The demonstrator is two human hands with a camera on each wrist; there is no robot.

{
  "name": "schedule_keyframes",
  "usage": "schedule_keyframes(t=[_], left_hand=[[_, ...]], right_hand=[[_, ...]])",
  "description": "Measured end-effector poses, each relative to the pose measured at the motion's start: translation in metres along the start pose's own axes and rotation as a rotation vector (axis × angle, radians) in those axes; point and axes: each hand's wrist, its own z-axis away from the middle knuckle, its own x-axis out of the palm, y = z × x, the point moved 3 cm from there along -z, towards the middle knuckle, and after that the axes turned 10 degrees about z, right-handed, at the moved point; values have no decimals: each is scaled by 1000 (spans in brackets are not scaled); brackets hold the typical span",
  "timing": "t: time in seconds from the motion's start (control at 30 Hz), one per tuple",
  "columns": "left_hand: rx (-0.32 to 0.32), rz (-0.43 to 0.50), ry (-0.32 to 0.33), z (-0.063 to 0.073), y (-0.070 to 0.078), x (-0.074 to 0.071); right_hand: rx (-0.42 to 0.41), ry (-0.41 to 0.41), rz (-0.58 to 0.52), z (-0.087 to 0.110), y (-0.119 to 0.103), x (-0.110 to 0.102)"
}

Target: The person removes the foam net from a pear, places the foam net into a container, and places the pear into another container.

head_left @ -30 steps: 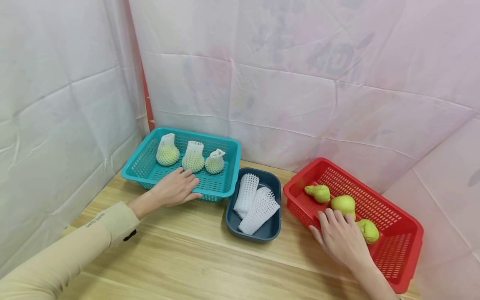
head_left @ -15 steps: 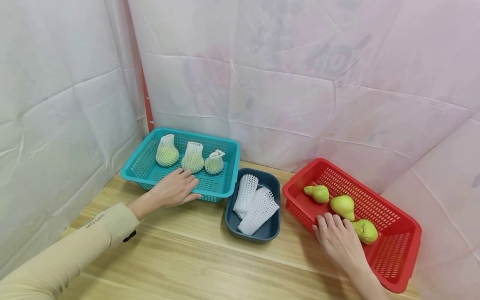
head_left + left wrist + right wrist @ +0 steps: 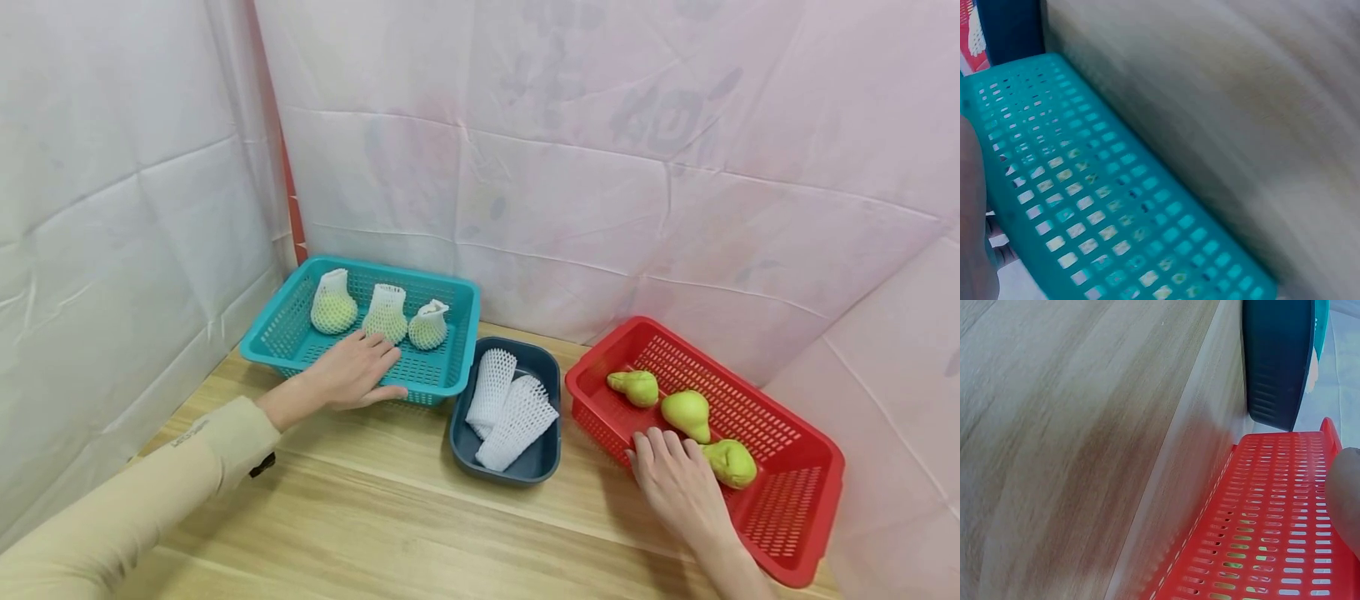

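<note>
Woodgrain table (image 3: 420,525), hands (image 3: 352,372) (image 3: 678,483) gripping perforated teal basket (image 3: 448,387), 3 netted fruits (image 3: 386,317) inside, and perforated red basket (image 3: 600,402), 3 pears (image 3: 686,413) inside

I see both arms (image 3: 150,493) stretched forward; the left hand (image 3: 358,369) lies palm down, thumb apart, the right hand (image 3: 678,482) with fingers bent.

The head camera is looking forward and down from above the near side of the table (image 3: 420,533), taking in the teal basket (image 3: 423,367) at left, the red basket (image 3: 787,492) at right and the far curtain (image 3: 570,167). The left wrist camera is peering from close by the teal basket's near wall, facing right; the right wrist camera is facing left, close to the red basket's. Both are also catching the dark tray (image 3: 538,450) between, which the head view is sharing.
</note>
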Motion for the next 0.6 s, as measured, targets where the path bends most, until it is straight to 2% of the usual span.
schedule_keyframes(t=[0.2, 0.33, 0.47, 0.6], left_hand=[[-29, 19, -16, -13, -8, -13], [-35, -10, -61, -23, -16, -21], [-15, -62, -110, -34, -24, -27], [-20, -93, -177, -48, -35, -29]], right_hand=[[-1, 13, 5, -2, -1, -3], [-2, 16, 2, -3, -1, -5], [-3, 18, 2, -3, -1, -5], [-1, 18, 3, -4, -2, -6]])
